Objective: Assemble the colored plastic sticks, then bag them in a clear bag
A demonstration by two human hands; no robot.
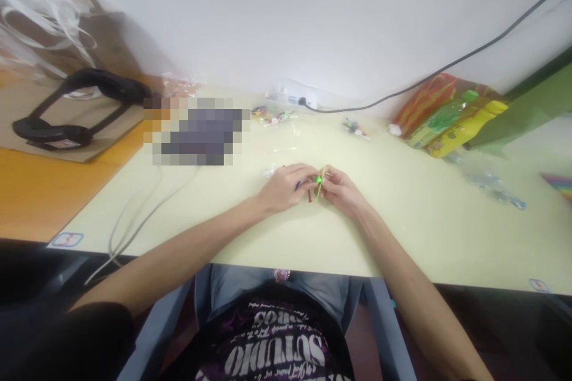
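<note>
Left hand: fingers bent, tips drawn together at a small bright green piece; a pinch grip is judged to be used because the piece is too slight for a whole-hand hold. A dark blue piece is seen at the same fingers; whether it is gripped or merely covered cannot be told.

Right hand: closed in a pinch on a thin yellow-green strip, held aslant against the bright green piece. By this opposed hold, it is judged, the two parts are steadied against each other. A small red piece is seen just below the left fingertips; its support is hidden.

Both forearms are brought together over the pale yellow tabletop, near its front edge, presumably so that fine parts can be viewed closely.

Far side of tabletop: two clusters of small coloured parts, one left, one right, set apart from each other, probably for ease of picking. Clear wrapping is partly hidden behind the left hand.

Right side: green-tinted plastic bottle and yellow container, leaned beside a red-and-yellow packet, seemingly placed aside to leave working room.

Left side: black padded strap frame, laid on cardboard.
</note>
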